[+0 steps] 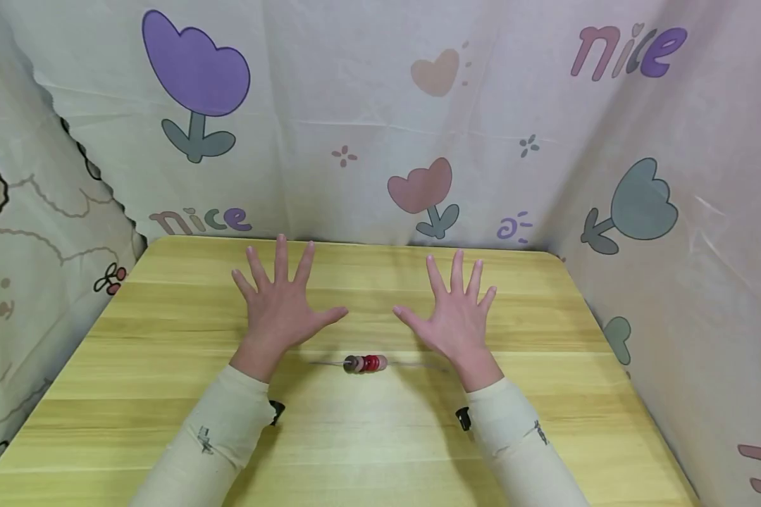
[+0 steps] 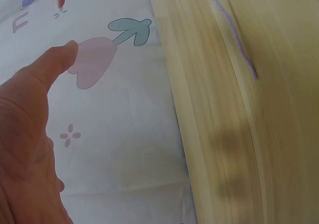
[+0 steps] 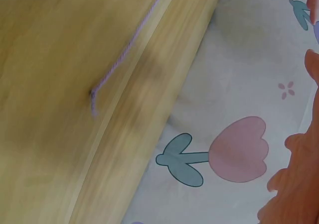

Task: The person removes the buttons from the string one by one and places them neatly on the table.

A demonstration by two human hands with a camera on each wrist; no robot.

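Several round beads [image 1: 365,363], dark, pink and red, sit close together on a thin purple string [image 3: 130,41] that lies across the wooden table. The string's ends stick out to both sides of the beads; its right end has a small knot and a bend in the right wrist view. My left hand [image 1: 280,310] is held over the table, behind and left of the beads, with its fingers spread. On the other side my right hand [image 1: 458,320] has its fingers spread too. Both hands hold nothing, and their thumbs point toward each other with a gap between.
The wooden table [image 1: 165,394] has a light grain and rounded back corners. A pale curtain [image 1: 330,84] printed with flowers and letters hangs behind it and along both sides. Each wrist wears a small black device, such as the one at the left cuff [image 1: 276,412].
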